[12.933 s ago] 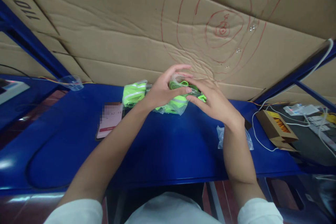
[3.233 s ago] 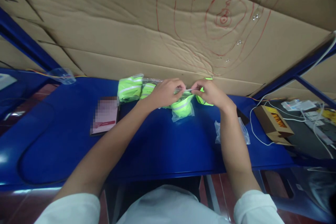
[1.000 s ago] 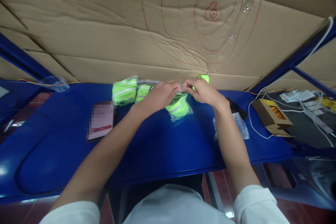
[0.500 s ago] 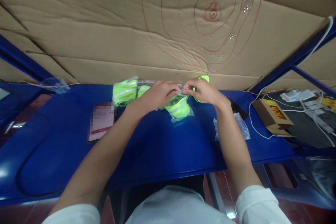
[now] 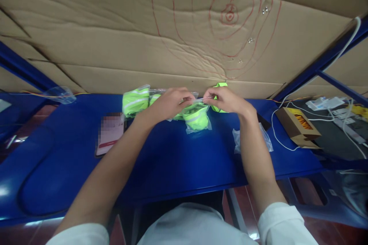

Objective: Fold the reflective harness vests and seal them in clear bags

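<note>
At centre frame, the left hand (image 5: 169, 103) and right hand (image 5: 225, 99) pinch the top edge of a clear plastic bag holding folded neon-green fabric (image 5: 197, 116) above the blue table (image 5: 178, 157).

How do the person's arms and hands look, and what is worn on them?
The left hand and the right hand are bare, without gloves; I see no ring or watch. The forearms are uncovered. The left sleeve and the right sleeve are short and white, like the shirt.
</note>
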A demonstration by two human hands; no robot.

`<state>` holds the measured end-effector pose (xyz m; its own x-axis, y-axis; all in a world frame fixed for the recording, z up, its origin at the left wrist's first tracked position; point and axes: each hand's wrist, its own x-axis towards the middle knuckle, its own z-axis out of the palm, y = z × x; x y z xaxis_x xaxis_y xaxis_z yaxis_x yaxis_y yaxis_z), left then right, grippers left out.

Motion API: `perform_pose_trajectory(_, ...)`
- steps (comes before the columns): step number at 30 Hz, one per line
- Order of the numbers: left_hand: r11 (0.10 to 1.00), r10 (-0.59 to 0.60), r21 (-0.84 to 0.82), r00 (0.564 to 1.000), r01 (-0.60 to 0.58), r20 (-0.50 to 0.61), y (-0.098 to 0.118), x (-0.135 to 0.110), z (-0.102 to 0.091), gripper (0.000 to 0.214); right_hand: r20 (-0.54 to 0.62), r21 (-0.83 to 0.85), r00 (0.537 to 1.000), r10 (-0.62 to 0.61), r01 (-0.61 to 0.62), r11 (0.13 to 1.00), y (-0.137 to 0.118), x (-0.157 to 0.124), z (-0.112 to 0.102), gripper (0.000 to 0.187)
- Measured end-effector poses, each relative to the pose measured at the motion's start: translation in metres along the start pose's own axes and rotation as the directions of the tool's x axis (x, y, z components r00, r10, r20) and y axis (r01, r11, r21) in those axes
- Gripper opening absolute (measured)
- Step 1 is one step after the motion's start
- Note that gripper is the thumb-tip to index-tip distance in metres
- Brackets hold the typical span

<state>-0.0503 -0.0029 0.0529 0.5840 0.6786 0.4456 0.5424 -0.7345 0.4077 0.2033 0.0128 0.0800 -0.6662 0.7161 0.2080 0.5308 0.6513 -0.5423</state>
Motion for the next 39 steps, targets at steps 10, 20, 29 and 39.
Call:
perform_pose_trajectory(10, 0.996, -0.063, 0.054, 0.998, 0.065, -0.024, 0.002, 0.0, 0.003, 0.019, -0.004, -0.045, 1.0, -0.031, 0.03, 0.999, -0.005, 0.006, 0.011, 0.018)
perform_pose_trajectory(20, 0.995, -0.077, 0.069, 0.997, 0.078, -0.026, -0.008, -0.001, -0.006, 0.023, -0.065, 0.042, 0.998, -0.003, 0.006, 0.999, 0.003, 0.006, 0.008, 0.016)
perform_pose_trajectory(29, 0.972, -0.22, 0.074, 0.974, 0.223, -0.05, -0.019, -0.001, -0.007, 0.028, -0.04, 0.14, 0.991, 0.128, -0.121, 0.983, 0.026, -0.008, -0.016, 0.027)
perform_pose_trajectory(39, 0.984, -0.099, 0.156, 0.994, 0.09, 0.052, 0.014, -0.002, 0.054, 0.049, -0.283, -0.019, 0.883, 0.375, -0.396, 0.918, 0.086, 0.012, 0.012, 0.025)
